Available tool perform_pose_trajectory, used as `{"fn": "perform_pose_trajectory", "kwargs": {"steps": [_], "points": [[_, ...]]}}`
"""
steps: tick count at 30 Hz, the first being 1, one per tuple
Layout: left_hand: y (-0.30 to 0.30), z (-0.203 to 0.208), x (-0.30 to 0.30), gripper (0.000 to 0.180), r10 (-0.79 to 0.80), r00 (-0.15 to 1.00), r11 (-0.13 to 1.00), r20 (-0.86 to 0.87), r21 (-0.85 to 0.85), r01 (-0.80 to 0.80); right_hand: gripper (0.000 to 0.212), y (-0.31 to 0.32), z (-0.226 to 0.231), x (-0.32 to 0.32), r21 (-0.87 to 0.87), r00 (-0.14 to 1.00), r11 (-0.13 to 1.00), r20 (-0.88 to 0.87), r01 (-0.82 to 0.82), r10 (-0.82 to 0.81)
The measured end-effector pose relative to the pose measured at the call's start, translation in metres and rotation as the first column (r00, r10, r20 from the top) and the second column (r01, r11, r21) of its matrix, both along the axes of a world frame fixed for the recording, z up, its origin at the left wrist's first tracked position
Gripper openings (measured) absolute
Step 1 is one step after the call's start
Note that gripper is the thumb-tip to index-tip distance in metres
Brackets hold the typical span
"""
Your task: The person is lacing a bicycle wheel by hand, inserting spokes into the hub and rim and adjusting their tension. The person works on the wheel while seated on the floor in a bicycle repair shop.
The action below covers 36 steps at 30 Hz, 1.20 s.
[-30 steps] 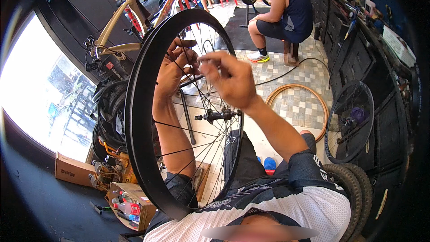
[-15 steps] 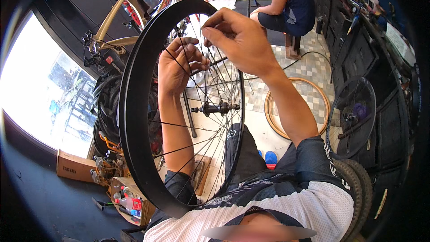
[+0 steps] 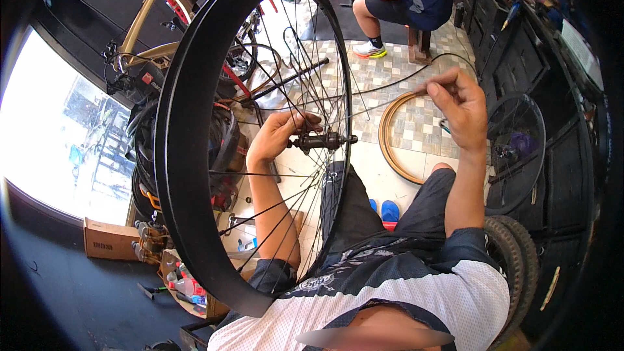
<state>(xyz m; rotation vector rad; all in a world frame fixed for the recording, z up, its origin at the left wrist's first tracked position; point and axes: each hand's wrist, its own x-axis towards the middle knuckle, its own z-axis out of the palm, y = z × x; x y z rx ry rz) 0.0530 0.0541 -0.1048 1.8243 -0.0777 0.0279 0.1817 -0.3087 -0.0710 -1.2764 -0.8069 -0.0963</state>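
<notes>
A black deep-rimmed bicycle wheel (image 3: 185, 149) stands upright in front of me, its lower rim against my shirt. Dark spokes run from the rim to its black hub (image 3: 317, 141). My left hand (image 3: 276, 135) reaches in among the spokes, fingers closed at the hub's left end; the spokes partly hide the fingertips. Off to the right of the wheel, my right hand (image 3: 460, 107) pinches the outer end of a thin spoke (image 3: 383, 105). That spoke slants down leftward to the hub, where its inner end is hard to make out.
A tan-walled tyre (image 3: 392, 133) lies on the tiled floor beyond my knees. Another wheel (image 3: 517, 153) leans against dark drawers (image 3: 552, 97) at right. A person (image 3: 416, 0) sits on a low stool ahead. Bike frames and a cardboard box (image 3: 110, 239) are at left.
Both hands were together high among the spokes. My left hand has dropped to the hub, and my right hand has drawn out to the right with a spoke. The wheel shifted slightly up and left.
</notes>
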Motion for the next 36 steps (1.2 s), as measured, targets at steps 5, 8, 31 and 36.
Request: {"fn": "perform_pose_trajectory", "kwargs": {"steps": [5,8,31,36], "points": [[0.009,0.005,-0.010,0.052,0.116,0.993,0.987,0.012,-0.112,-0.114,0.011,-0.031,-0.049,0.005,-0.278,0.998,0.959,-0.033,0.048,-0.059],[0.020,0.010,-0.020,0.036,0.185,0.982,0.981,0.024,0.056,-0.186,0.013,-0.024,-0.054,0.001,-0.304,0.999,0.952,-0.034,-0.034,0.025],[0.066,0.003,-0.046,0.017,0.477,0.865,0.703,0.156,0.523,-0.482,0.065,0.144,-0.037,0.002,-0.241,0.758,0.719,-0.210,-0.652,0.617],[0.092,0.001,-0.076,0.018,0.717,0.612,0.332,0.335,0.607,-0.722,0.049,0.136,-0.035,0.012,-0.285,0.773,0.720,-0.189,-0.633,0.605]]}}
